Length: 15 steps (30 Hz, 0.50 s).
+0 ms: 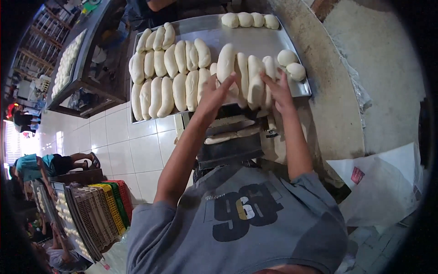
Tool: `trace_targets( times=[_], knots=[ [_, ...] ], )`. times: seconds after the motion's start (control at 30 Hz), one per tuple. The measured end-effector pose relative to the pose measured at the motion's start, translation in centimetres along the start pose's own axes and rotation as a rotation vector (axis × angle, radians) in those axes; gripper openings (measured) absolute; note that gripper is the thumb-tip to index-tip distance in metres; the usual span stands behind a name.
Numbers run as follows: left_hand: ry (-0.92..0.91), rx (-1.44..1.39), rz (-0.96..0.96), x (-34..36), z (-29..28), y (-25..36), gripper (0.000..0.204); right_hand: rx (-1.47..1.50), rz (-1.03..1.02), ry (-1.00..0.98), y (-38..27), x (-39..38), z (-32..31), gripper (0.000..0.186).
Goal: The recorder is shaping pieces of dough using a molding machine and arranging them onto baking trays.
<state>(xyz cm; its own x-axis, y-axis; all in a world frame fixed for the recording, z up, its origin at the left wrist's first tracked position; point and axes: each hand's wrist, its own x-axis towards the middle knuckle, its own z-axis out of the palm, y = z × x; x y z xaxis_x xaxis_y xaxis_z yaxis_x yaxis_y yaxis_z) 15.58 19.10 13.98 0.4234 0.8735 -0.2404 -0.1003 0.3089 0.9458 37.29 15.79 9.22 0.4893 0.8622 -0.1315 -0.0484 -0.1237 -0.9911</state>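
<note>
My left hand (213, 95) and my right hand (280, 92) press from both sides on a row of long, pale dough rolls (255, 84), gripping them between the palms. The row lies over the near edge of a metal tray (200, 29), its near ends tilted toward me. Left of my hands, several rows of similar dough rolls (179, 91) rest side by side on the tray. Rounder dough pieces (245, 19) line its far edge, and two dough balls (287, 58) sit at the right corner. My fingertips are partly hidden behind the rolls.
Close below the tray is a dark machine outlet (230, 153) with more dough strips (232, 135) on it. A concrete ledge (328, 91) runs along the right, near a white plastic sheet (383, 182). Stacked crates (114, 205), a dark table (86, 86) and several people occupy the left.
</note>
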Motion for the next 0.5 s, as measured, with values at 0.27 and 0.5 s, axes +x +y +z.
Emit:
trace_targets(
  times=[0.27,0.5],
  knots=[
    [0.109,0.080,-0.018,-7.6,-2.8,-13.7,0.020,-0.454,-0.067,0.136,14.7,-8.5,-4.4,0.027],
    [-0.200,0.830,-0.364,-8.2,-4.4,-30.0,0.027,-1.259,-0.345,-0.267,26.9,-11.0,-3.7,0.034]
  ],
)
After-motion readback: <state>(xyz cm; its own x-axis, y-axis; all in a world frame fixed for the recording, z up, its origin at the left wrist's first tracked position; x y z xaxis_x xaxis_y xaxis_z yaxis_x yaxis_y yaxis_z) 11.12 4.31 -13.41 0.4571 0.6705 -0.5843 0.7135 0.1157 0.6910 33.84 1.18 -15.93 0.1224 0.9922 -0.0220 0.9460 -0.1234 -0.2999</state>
